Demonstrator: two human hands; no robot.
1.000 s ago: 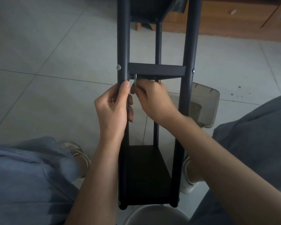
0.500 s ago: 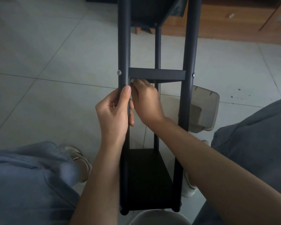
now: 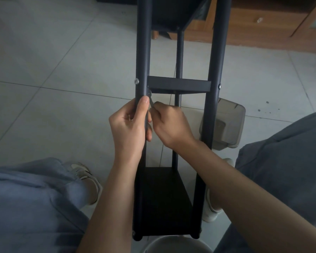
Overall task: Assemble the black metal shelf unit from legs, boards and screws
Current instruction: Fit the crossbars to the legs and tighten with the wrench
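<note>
The shelf unit [image 3: 179, 84] is lying between the knees, its long axis running near to far, its far end cut off. The left hand [image 3: 130, 128] is gripping the left leg [image 3: 142, 52]. The right hand [image 3: 170, 123] is pinching a small tool [image 3: 151, 102], mostly hidden, under the middle board [image 3: 178, 85].

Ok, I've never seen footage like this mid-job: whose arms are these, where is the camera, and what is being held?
There is no machine here: a person wears one camera on the head, looking forward and down, so both arms reach in from the bottom of the picture. Between the knees lies a black shelf unit, tipped lengthwise away from the camera over a tiled floor. The left hand grips the left leg of the frame, just below a silver screw head. The right hand pinches a small metal tool, probably a wrench, its tip at the corner under the middle board. A grey plastic bin stands behind the right leg.
</note>
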